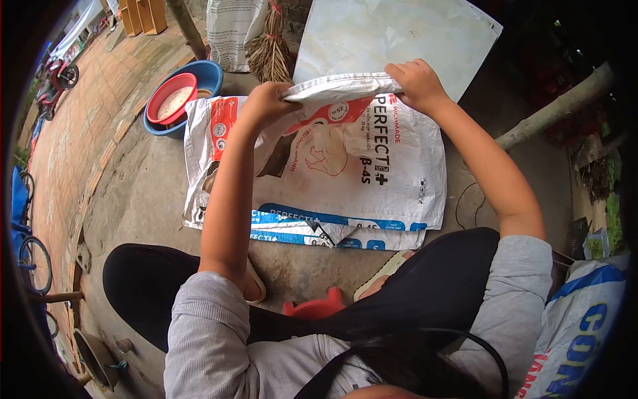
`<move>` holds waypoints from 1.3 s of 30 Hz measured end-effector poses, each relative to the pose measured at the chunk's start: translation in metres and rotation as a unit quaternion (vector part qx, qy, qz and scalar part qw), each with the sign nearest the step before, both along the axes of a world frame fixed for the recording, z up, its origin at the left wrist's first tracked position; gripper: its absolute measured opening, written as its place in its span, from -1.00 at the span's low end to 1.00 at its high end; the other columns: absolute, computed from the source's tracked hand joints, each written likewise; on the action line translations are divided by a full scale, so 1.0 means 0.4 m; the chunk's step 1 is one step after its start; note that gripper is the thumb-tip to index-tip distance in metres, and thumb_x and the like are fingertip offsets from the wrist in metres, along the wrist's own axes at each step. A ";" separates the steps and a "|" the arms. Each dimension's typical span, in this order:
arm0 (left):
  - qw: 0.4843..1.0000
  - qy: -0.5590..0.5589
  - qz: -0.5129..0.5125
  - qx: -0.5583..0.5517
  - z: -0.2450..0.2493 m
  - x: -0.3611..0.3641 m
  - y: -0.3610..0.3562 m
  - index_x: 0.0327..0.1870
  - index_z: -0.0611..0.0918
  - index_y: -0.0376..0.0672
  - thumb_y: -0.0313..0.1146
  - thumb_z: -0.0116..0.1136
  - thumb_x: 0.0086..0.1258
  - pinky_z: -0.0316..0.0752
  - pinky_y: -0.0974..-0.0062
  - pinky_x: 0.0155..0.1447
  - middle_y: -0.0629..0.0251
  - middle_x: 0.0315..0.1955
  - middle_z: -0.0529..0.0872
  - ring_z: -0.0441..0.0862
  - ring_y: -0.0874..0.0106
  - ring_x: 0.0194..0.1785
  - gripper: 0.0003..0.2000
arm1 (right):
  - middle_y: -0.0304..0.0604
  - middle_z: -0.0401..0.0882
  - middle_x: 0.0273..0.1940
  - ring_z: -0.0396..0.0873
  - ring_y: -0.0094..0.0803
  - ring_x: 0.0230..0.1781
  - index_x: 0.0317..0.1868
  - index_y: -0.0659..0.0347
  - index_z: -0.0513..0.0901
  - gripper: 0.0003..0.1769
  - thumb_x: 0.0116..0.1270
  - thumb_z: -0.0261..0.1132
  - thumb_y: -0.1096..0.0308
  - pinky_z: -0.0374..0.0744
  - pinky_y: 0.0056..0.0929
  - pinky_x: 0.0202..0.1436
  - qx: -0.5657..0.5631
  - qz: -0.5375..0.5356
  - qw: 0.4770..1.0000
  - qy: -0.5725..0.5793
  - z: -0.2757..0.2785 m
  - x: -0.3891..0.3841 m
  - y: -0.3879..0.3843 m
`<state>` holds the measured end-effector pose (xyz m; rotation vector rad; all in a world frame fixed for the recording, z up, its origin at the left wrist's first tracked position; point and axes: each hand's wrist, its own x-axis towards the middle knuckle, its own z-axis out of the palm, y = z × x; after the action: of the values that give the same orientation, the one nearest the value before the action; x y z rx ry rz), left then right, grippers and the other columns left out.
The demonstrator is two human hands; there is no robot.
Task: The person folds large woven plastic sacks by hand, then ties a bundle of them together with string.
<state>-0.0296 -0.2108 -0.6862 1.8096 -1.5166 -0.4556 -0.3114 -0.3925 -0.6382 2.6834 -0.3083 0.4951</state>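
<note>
A white woven feed sack (412, 166) with red, black and blue print lies on the ground before my knees. Its far edge is folded over into a band, lifted between my hands. My left hand (268, 103) grips the band at its left end, fingers closed around the cloth. At the right end, my right hand (417, 85) is closed on the same folded edge. Near my feet, the sack's blue-printed end lies flat with a creased flap. Part of the sack's left side is hidden behind my left forearm.
Left of the sack, a red bowl (174, 100) with pale grains sits in a blue basin (206, 74). A straw broom (271, 50) and a pale marbled panel (392, 40) stand beyond. A wooden pole (558, 106) slants at right, above another printed sack (578, 332). A red stool (316, 306) is beneath me.
</note>
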 end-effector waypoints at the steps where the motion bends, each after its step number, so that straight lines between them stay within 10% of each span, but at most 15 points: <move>1: 0.999 -0.020 0.038 -0.003 -0.005 0.031 0.004 -0.19 0.70 -0.22 -0.27 0.38 0.01 0.52 0.35 -0.11 0.05 -0.40 0.72 0.70 0.20 -0.28 -0.67 | -0.20 0.61 -0.37 0.59 -0.20 -0.31 -0.27 0.13 0.48 -0.77 0.10 0.34 0.33 0.45 -0.20 -0.09 0.017 -0.043 0.999 -0.021 -0.008 -0.009 -0.020; 4: 0.983 0.004 0.184 -0.012 -0.014 0.109 0.053 -0.22 0.69 -0.23 -0.16 0.33 0.08 0.51 0.32 -0.14 0.06 -0.41 0.73 0.70 0.18 -0.28 -0.66 | -0.10 0.62 -0.37 0.60 -0.13 -0.34 -0.29 0.19 0.51 -0.74 0.18 0.33 0.20 0.47 -0.21 -0.16 0.122 -0.166 0.977 -0.043 -0.027 -0.071 -0.106; 6: 0.954 0.006 0.298 -0.037 -0.076 0.169 0.079 -0.21 0.66 -0.28 -0.16 0.33 0.08 0.50 0.29 -0.12 0.05 -0.37 0.72 0.69 0.15 -0.24 -0.63 | -0.01 0.64 -0.33 0.61 -0.11 -0.32 -0.27 0.22 0.53 -0.69 0.16 0.36 0.17 0.50 -0.17 -0.16 0.382 -0.246 0.883 -0.119 -0.126 -0.146 -0.199; 10: 0.925 -0.014 0.379 -0.023 -0.226 0.287 0.116 -0.10 0.58 -0.30 -0.17 0.31 0.07 0.50 0.25 -0.09 0.00 -0.28 0.70 0.68 0.11 -0.18 -0.56 | 0.12 0.62 -0.06 0.60 -0.11 0.01 0.00 0.26 0.56 -0.43 0.10 0.39 0.02 0.52 -0.17 0.06 0.302 -0.336 0.879 0.149 -0.279 -0.263 -0.199; 14: 0.917 0.079 0.387 0.049 -0.274 0.262 0.121 0.03 0.47 -0.32 -0.26 0.24 0.07 0.51 0.23 -0.08 -0.11 -0.19 0.66 0.66 0.09 -0.15 -0.50 | 0.27 0.30 0.31 0.30 0.03 0.35 0.47 0.29 0.04 0.06 0.14 0.35 -0.11 0.33 -0.22 0.36 0.424 -0.243 0.795 0.358 -0.467 -0.271 -0.117; 18: 0.896 0.338 0.283 0.051 -0.287 0.227 0.096 -0.02 0.52 -0.31 -0.36 0.20 0.10 0.53 0.30 -0.20 0.03 -0.26 0.65 0.65 0.23 -0.22 -0.60 | 0.40 -0.01 0.43 0.07 0.04 0.47 0.48 0.39 -0.24 0.17 0.22 0.27 -0.16 0.16 -0.25 0.46 0.484 -0.360 0.694 0.393 -0.374 -0.131 0.100; 22: 0.918 0.331 0.209 0.056 -0.309 0.206 0.078 -0.07 0.56 -0.31 -0.41 0.18 0.13 0.52 0.38 -0.28 0.10 -0.33 0.66 0.65 0.32 -0.28 -0.68 | 0.41 0.13 0.37 0.29 0.06 0.36 0.51 0.29 -0.20 0.12 0.25 0.19 -0.22 0.31 -0.23 0.37 0.555 -0.160 0.759 0.302 -0.520 -0.077 0.100; 28: 0.969 0.158 0.180 0.055 -0.267 0.152 0.039 -0.13 0.61 -0.31 -0.45 0.09 0.08 0.48 0.42 -0.30 0.21 -0.41 0.67 0.60 0.39 -0.40 -0.70 | 0.23 -0.02 0.47 0.16 0.32 0.37 0.53 0.11 -0.13 -0.01 0.30 0.14 -0.20 0.27 0.00 0.38 0.451 -0.238 0.825 0.243 -0.556 0.083 0.229; 31: 0.922 0.367 0.116 0.038 -0.211 0.090 0.031 -0.09 0.63 -0.25 -0.46 0.04 0.07 0.40 0.44 -0.42 0.33 -0.51 0.57 0.47 0.47 -0.52 -0.66 | 0.12 -0.08 0.50 0.07 0.40 0.39 0.53 -0.06 -0.09 -0.09 0.33 0.10 -0.22 0.21 0.21 0.36 0.406 -0.247 0.864 0.165 -0.613 0.163 0.298; 39: 0.951 0.187 0.208 0.133 -0.316 0.098 0.039 0.05 0.59 -0.27 -0.33 -0.02 0.29 0.51 0.32 -0.02 -0.04 -0.18 0.71 0.68 0.18 -0.11 -0.65 | 0.17 -0.16 0.51 -0.09 0.36 0.46 0.53 -0.23 -0.03 -0.16 0.33 0.04 -0.26 0.02 0.18 0.45 0.419 -0.226 0.877 0.063 -0.761 0.339 0.497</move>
<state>0.0095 -0.1951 -0.8124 2.0386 -0.8182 -0.7676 -0.1756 -0.1935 -0.9425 3.2428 -1.3358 0.0152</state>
